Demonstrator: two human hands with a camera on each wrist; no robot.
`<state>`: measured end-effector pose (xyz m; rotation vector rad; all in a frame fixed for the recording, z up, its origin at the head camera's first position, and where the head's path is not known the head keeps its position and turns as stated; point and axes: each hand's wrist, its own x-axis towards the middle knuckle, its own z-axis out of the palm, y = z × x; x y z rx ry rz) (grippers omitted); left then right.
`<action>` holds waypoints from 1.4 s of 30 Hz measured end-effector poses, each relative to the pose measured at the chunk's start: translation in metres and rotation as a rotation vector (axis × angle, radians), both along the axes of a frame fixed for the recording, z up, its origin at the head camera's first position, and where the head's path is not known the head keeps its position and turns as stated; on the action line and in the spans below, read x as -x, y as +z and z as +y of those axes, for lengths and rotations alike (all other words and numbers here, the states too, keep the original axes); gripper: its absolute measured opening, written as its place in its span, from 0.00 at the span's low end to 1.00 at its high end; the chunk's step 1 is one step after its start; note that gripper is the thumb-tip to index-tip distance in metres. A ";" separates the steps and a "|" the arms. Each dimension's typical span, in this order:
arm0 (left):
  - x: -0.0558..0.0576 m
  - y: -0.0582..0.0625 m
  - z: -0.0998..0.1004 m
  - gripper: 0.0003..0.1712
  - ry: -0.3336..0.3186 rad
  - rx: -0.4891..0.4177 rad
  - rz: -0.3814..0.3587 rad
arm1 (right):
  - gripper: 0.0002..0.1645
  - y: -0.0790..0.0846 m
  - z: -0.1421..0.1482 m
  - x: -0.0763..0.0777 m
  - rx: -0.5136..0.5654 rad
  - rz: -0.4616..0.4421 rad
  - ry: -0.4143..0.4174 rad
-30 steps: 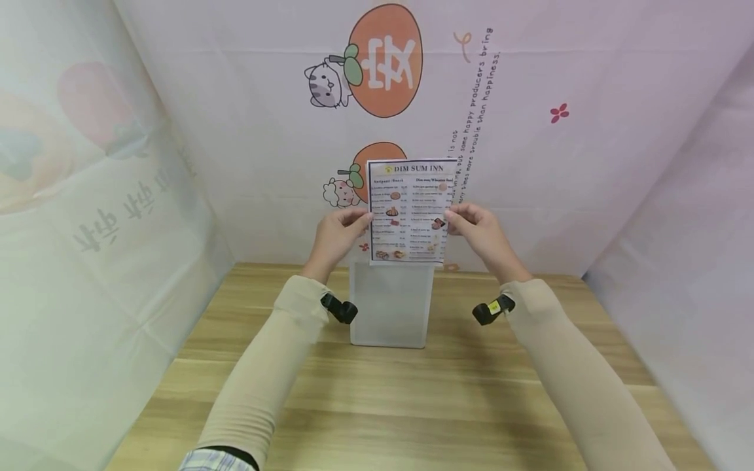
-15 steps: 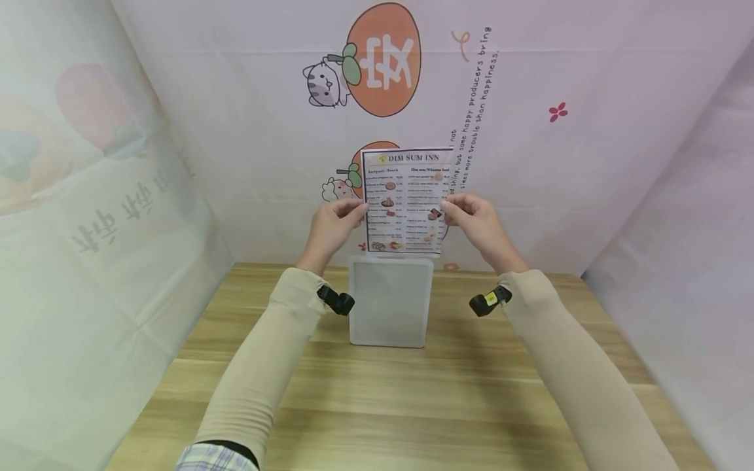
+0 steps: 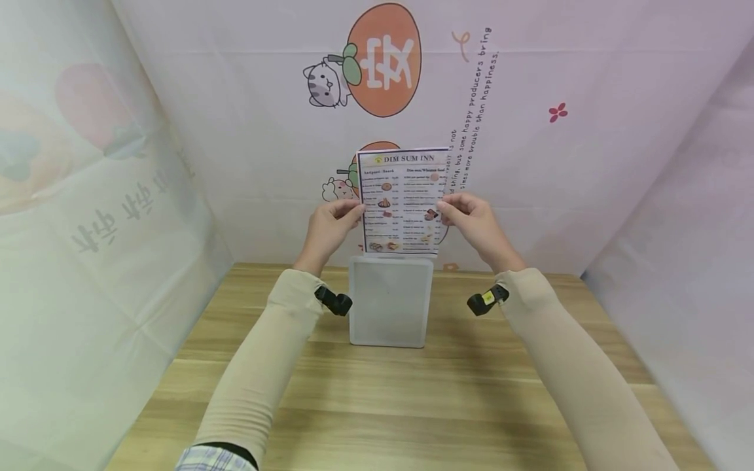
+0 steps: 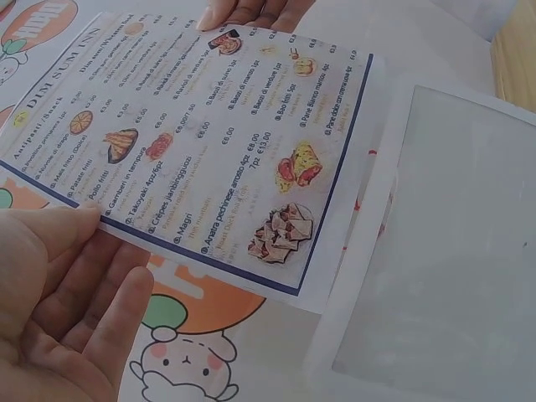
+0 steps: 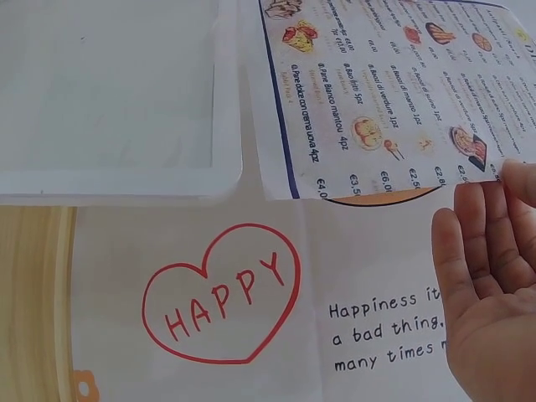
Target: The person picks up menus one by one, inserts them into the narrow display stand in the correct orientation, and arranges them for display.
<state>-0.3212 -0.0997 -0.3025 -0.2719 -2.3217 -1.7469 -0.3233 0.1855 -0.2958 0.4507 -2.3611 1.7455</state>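
Observation:
A printed menu sheet (image 3: 402, 203) headed "DIM SUM INN" is held upright, facing me, its lower edge right at the top of a standing white-framed display stand (image 3: 390, 304). My left hand (image 3: 331, 230) pinches the sheet's left edge between thumb and finger. On the opposite edge, my right hand (image 3: 480, 229) pinches it the same way. The stand's panel looks plain grey-white. In the left wrist view the menu (image 4: 201, 159) lies close beside the stand's frame (image 4: 377, 226); whether its edge has entered the frame I cannot tell.
The stand rests on a wood-grain table (image 3: 377, 405). Behind it hangs a printed cloth backdrop (image 3: 253, 131) with cartoon fruit and lettering. White cloth walls (image 3: 71, 261) close in the left and right sides.
Both hands have raised the menu sheet and shifted it slightly left, uncovering the stand's top edge. Over the last half second it moved only a little further left. The stand has stayed put.

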 end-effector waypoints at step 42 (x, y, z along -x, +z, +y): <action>-0.003 -0.016 -0.015 0.19 0.012 0.004 -0.026 | 0.21 -0.014 -0.012 0.004 -0.012 0.000 0.053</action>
